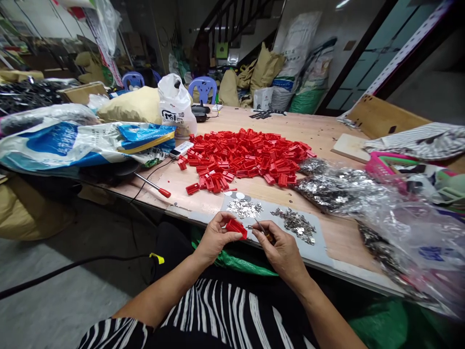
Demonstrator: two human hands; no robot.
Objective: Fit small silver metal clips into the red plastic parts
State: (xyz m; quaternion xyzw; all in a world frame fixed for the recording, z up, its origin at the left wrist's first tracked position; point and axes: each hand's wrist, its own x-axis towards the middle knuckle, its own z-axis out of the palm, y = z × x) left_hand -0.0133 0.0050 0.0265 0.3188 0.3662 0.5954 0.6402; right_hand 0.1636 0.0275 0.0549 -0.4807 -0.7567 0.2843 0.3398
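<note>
Between the thumb and fingers of my left hand (217, 236) is a red plastic housing (237, 228), tilted over the table's front edge. Just to its right, my right hand (279, 246) is closed around a small screwdriver-like tool (269, 236) with a dark amber handle and a thin shaft pointing up and left. A small metal piece (250, 227) shows at the right fingertips, close to the housing. Beyond my hands, a grey mat (267, 207) bears a pile of shiny metal pieces (244, 208) and a darker pile of metal parts (296, 225).
A big heap of red plastic housings (247, 155) covers the middle of the table. Clear bags of metal parts (337, 189) and a pink basket (385, 169) stand to the right. Leftward lie a red-handled rod (164, 192), a white plastic bag (177, 104) and blue-white sacks (61, 145).
</note>
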